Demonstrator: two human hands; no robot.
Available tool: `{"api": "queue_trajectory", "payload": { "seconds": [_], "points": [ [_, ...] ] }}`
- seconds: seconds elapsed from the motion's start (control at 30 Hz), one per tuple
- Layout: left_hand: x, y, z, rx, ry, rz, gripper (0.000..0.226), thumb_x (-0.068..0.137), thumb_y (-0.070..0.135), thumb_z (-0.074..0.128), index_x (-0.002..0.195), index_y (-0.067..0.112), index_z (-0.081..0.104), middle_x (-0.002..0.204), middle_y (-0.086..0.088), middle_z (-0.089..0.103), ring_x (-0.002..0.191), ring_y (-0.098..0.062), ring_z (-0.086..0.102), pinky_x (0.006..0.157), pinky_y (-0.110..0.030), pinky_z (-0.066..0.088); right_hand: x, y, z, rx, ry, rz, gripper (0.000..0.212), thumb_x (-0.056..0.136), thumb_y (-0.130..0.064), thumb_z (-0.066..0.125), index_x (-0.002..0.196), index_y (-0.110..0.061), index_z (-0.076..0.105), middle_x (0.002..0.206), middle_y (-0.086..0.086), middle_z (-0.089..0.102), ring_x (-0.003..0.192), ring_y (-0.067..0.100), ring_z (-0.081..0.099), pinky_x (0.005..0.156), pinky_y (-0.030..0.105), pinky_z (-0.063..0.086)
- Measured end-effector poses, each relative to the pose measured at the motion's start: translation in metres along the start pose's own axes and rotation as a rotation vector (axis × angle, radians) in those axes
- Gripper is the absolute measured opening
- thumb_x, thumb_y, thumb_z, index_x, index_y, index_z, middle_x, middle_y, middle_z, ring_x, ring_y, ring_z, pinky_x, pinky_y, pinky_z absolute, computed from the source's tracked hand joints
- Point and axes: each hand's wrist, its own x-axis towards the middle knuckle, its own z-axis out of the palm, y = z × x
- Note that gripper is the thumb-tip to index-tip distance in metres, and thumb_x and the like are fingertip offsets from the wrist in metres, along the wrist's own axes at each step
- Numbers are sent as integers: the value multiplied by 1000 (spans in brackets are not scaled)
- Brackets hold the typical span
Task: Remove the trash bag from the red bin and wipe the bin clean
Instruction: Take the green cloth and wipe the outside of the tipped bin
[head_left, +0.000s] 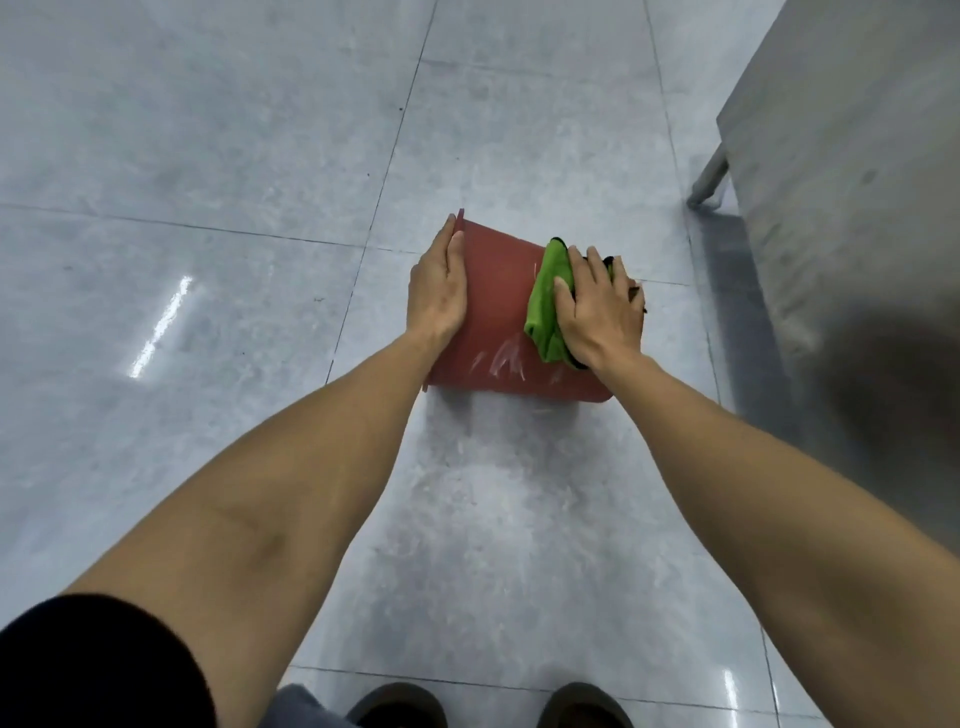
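The red bin (493, 312) lies on its side on the grey tiled floor, one flat scuffed wall facing up. My left hand (436, 288) rests flat along the bin's left edge with straight fingers. My right hand (597, 312) presses a green cloth (545, 296) with a dark trim against the right part of that wall, fingers spread over it. No trash bag is in view.
A steel cabinet or table (841, 234) with a leg (709, 179) stands close on the right. Glossy floor tiles (208, 312) spread to the left and ahead. My shoes (400, 706) show at the bottom edge.
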Motion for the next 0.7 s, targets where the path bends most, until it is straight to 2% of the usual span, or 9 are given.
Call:
{"api": "queue_trajectory", "payload": {
  "seconds": [0.13, 0.17, 0.23, 0.33, 0.43, 0.53, 0.6, 0.67, 0.7],
  "points": [
    [2, -16, 0, 5, 16, 54, 44, 105, 34, 28, 145, 25, 43, 144, 14, 47, 118, 15, 46, 94, 4, 28, 23, -28, 9, 23, 23, -10, 70, 96, -65, 21, 152, -23, 30, 158, 3, 31, 147, 30, 20, 115, 60, 15],
    [3, -18, 0, -7, 14, 57, 44, 105, 33, 27, 146, 25, 42, 145, 12, 47, 119, 14, 46, 96, 2, 27, 27, -37, 9, 26, 13, -48, 77, 93, -71, 21, 152, -24, 29, 158, 3, 31, 147, 29, 21, 115, 60, 14],
    [5, -21, -1, -36, 3, 63, 44, 105, 31, 28, 147, 23, 40, 149, 7, 44, 134, 0, 40, 107, -9, 28, 27, -55, 12, -13, 12, -170, 82, 90, -75, 23, 154, -24, 24, 160, 1, 27, 149, 27, 19, 117, 59, 11],
    [9, -21, -1, -100, -35, 71, 43, 105, 28, 29, 147, 20, 39, 150, 6, 43, 139, -5, 38, 117, -23, 29, 2, -61, 25, -83, 110, -393, 65, 97, -57, 28, 153, -23, 26, 161, 0, 27, 150, 28, 18, 114, 61, 18],
    [10, -21, -2, -97, -27, 72, 43, 105, 29, 29, 147, 22, 40, 151, 6, 42, 139, -5, 37, 117, -23, 28, -19, -29, 30, -131, 182, -507, 54, 101, -44, 32, 151, -23, 33, 160, 0, 29, 150, 27, 19, 112, 58, 25],
    [6, -22, 0, -85, -13, 90, 43, 105, 29, 28, 147, 23, 39, 152, 6, 41, 140, -5, 35, 112, -13, 26, -17, 14, 16, -43, 210, -291, 48, 103, -39, 35, 148, -22, 40, 156, 0, 37, 148, 24, 26, 115, 54, 25],
    [1, -25, 1, -87, -6, 116, 43, 105, 28, 28, 147, 24, 39, 151, 7, 42, 140, -4, 35, 111, -9, 25, -5, 25, 5, 44, 199, -95, 47, 102, -44, 30, 132, -16, 54, 140, 7, 54, 137, 28, 41, 110, 51, 30],
    [-5, -28, 1, -92, 2, 136, 43, 105, 28, 29, 147, 26, 40, 146, 13, 46, 134, 2, 41, 102, 1, 26, 16, 18, -7, 90, 123, 57, 51, 100, -47, 24, 111, -13, 60, 120, 11, 63, 119, 34, 52, 102, 51, 34],
    [-8, -28, 1, -94, 8, 143, 43, 105, 28, 29, 146, 26, 41, 138, 22, 50, 125, 9, 47, 94, 6, 28, 28, 9, -12, 105, 59, 119, 51, 101, -45, 23, 111, -14, 62, 120, 12, 64, 117, 35, 53, 102, 50, 33]
  ]
}}
